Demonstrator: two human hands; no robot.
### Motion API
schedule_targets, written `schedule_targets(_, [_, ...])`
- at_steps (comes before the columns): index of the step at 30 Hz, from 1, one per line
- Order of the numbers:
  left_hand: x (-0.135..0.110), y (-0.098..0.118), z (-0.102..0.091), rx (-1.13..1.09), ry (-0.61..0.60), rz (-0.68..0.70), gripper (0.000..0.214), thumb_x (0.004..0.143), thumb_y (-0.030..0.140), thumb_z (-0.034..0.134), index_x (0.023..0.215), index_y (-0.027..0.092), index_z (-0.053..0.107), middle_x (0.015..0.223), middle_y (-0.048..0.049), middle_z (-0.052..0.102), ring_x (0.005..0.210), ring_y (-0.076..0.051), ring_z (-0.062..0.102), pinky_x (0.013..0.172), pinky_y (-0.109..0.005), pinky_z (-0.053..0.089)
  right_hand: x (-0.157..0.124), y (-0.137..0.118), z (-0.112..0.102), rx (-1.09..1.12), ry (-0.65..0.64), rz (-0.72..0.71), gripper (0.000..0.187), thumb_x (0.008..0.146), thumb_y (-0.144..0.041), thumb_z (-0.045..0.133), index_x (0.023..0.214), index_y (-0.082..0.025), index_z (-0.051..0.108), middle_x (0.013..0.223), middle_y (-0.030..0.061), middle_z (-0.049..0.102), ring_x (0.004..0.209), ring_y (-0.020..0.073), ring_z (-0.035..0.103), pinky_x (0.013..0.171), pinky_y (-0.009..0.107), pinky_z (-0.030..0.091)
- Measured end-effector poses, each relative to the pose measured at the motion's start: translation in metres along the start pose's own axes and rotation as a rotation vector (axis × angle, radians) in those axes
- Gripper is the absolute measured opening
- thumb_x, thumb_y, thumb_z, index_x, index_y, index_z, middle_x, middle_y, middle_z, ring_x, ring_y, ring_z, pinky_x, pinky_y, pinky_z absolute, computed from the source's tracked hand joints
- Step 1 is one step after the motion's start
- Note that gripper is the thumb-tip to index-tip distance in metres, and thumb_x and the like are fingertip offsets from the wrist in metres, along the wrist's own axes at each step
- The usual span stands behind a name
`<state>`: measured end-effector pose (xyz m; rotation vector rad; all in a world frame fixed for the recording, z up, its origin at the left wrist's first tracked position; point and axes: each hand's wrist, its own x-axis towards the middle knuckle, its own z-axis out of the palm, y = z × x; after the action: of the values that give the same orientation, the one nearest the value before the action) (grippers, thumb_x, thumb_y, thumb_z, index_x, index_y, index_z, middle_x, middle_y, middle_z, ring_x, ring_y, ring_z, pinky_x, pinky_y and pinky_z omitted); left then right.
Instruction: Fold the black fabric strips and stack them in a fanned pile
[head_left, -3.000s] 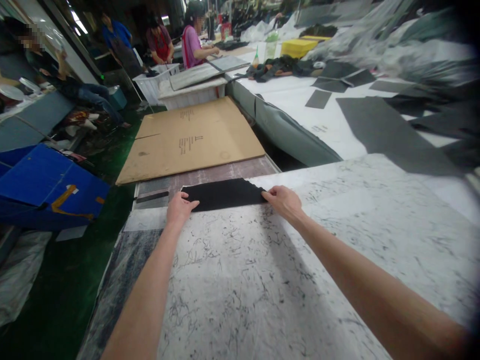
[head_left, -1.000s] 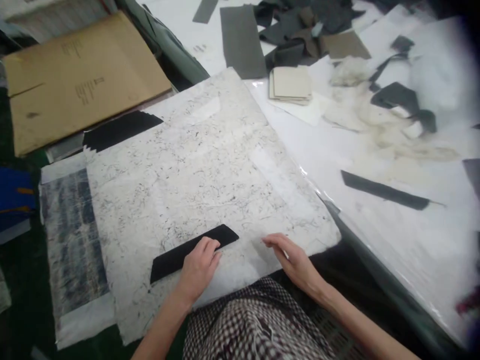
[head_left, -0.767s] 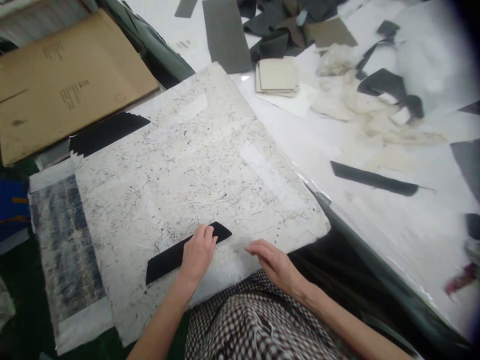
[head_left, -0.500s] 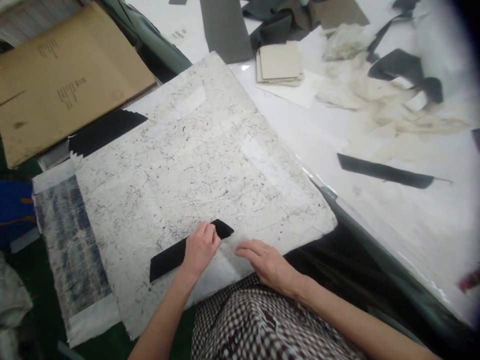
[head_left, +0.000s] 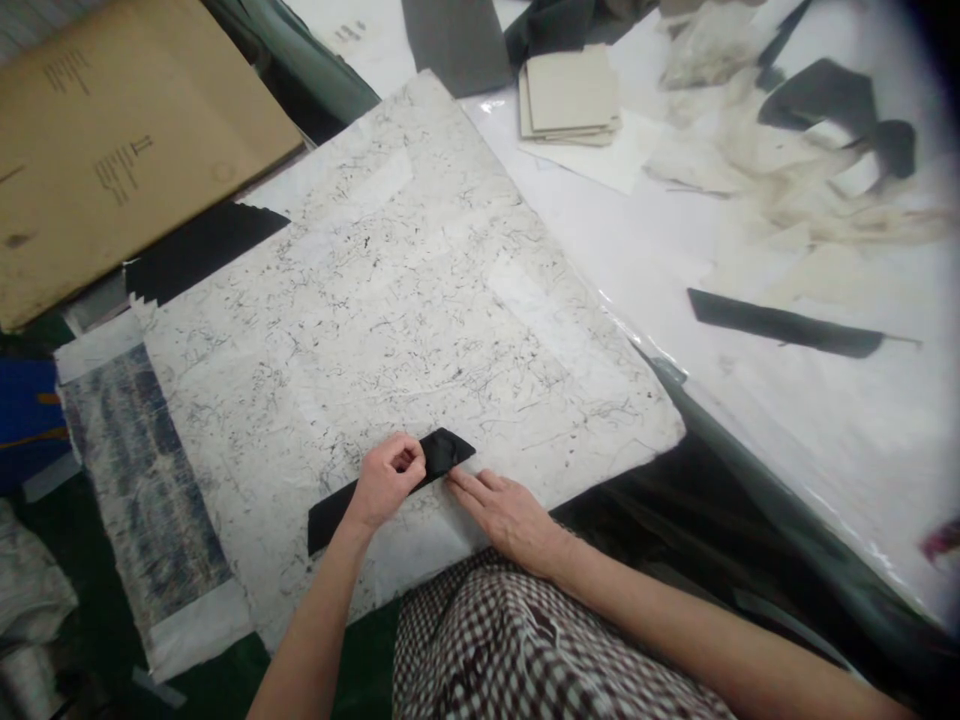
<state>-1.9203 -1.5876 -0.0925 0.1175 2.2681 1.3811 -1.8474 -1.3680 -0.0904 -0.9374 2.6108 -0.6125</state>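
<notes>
A black strip (head_left: 335, 515), looking like fabric, lies slantwise near the front edge of a white, dark-flecked board (head_left: 360, 330). My left hand (head_left: 386, 485) is closed over the strip's middle, thumb and forefinger pinched on its dark material. Close by, my right hand (head_left: 506, 515) lies with fingers stretched out, their tips touching the lower edge of the strip near its pointed right end. That end looks slightly raised or creased. Part of the strip is hidden under my left hand.
A cardboard sheet (head_left: 165, 120) is at the upper left, beside a black piece (head_left: 206, 250). On the white table to the right are a stack of cream cards (head_left: 574, 92), another dark strip (head_left: 784, 322) and crumpled scraps (head_left: 795, 200). A checked apron (head_left: 487, 640) is below.
My right hand has moved left onto the strip's edge, its fingers now flatter. My left hand has shifted slightly left along the strip. The whole view has shifted a little.
</notes>
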Motion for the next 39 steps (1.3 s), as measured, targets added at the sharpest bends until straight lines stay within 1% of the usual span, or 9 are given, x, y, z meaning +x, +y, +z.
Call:
schedule_targets(7, [0.000,-0.010,-0.014,-0.223,-0.077,-0.064,0.008,0.084,0.024,0.058,0.081,0.017,0.060,0.072,0.0000,0.061,0.064,-0.013,0.061,0.062,-0.025,0.052,0.001,-0.006,-0.005,0.000,0.038,0.020,0.039,0.094,-0.008,0.046,0.133,-0.010,0.052,0.138,0.0154,0.056,0.088,0.0230,0.053,0.070,0.037,0.056])
schedule_targets(14, [0.003,-0.007,-0.014,-0.291,-0.081,-0.085,0.006,0.081,0.023,0.062,0.079,0.017,0.062,0.070,0.0010,0.061,0.062,-0.011,0.060,0.059,-0.022,0.050,0.003,-0.011,-0.005,-0.019,0.156,-0.115,0.044,0.094,-0.007,0.038,0.135,-0.012,0.052,0.151,0.0094,0.048,0.092,0.0218,0.053,0.074,0.036,0.055])
schedule_targets(20, [0.000,-0.010,-0.015,-0.391,-0.036,-0.082,0.008,0.080,0.024,0.066,0.077,0.017,0.065,0.069,0.0008,0.062,0.061,-0.012,0.060,0.060,-0.024,0.050,0.013,-0.013,0.009,-0.091,0.073,0.049,0.046,0.092,-0.006,0.045,0.137,-0.011,0.051,0.145,0.0135,0.053,0.091,0.0236,0.056,0.069,0.037,0.057])
schedule_targets(23, [-0.006,-0.020,-0.023,-0.500,0.061,-0.074,0.011,0.080,0.026,0.069,0.076,0.016,0.065,0.068,0.0009,0.061,0.059,-0.011,0.057,0.059,-0.024,0.048,0.013,-0.015,0.014,-0.126,0.064,0.082,0.052,0.088,-0.004,0.048,0.140,-0.013,0.049,0.154,0.0121,0.043,0.090,0.0229,0.057,0.068,0.037,0.057])
schedule_targets(26, [-0.020,-0.035,-0.036,-0.633,0.242,-0.056,0.016,0.080,0.034,0.070,0.079,0.018,0.068,0.073,0.0003,0.064,0.065,-0.012,0.059,0.063,-0.025,0.050,0.011,-0.017,0.015,-0.163,0.051,0.087,0.056,0.085,-0.001,0.048,0.140,-0.012,0.050,0.156,0.0113,0.041,0.088,0.0229,0.058,0.069,0.037,0.057])
schedule_targets(30, [-0.050,-0.055,-0.061,-0.776,0.478,-0.008,0.039,0.084,0.059,0.060,0.106,0.028,0.071,0.114,-0.0031,0.070,0.102,-0.020,0.066,0.090,-0.037,0.054,0.011,-0.017,0.014,-0.170,0.071,0.067,0.061,0.080,0.002,0.045,0.139,-0.012,0.051,0.155,0.0120,0.041,0.087,0.0227,0.061,0.070,0.038,0.059])
schedule_targets(34, [-0.082,-0.067,-0.085,-0.846,0.617,0.054,0.051,0.088,0.070,0.041,0.119,0.038,0.066,0.148,0.0007,0.052,0.135,-0.026,0.049,0.109,-0.051,0.043,0.011,-0.016,0.017,-0.178,0.096,0.042,0.064,0.078,0.003,0.045,0.140,-0.012,0.050,0.155,0.0135,0.041,0.088,0.0227,0.065,0.072,0.037,0.061])
schedule_targets(36, [-0.097,-0.073,-0.102,-0.839,0.703,0.102,0.048,0.090,0.067,0.038,0.115,0.037,0.067,0.144,0.0011,0.055,0.135,-0.025,0.049,0.110,-0.054,0.041,0.011,-0.015,0.019,-0.202,0.096,0.027,0.064,0.078,0.003,0.044,0.140,-0.012,0.050,0.156,0.0138,0.040,0.089,0.0230,0.066,0.072,0.038,0.062])
schedule_targets(39, [-0.120,-0.077,-0.137,-0.788,0.826,0.174,0.034,0.090,0.055,0.043,0.098,0.033,0.068,0.117,0.0022,0.068,0.112,-0.019,0.062,0.109,-0.055,0.041,0.011,-0.014,0.021,-0.254,0.097,-0.002,0.064,0.077,0.005,0.042,0.138,-0.012,0.052,0.155,0.0142,0.040,0.088,0.0231,0.067,0.070,0.038,0.063])
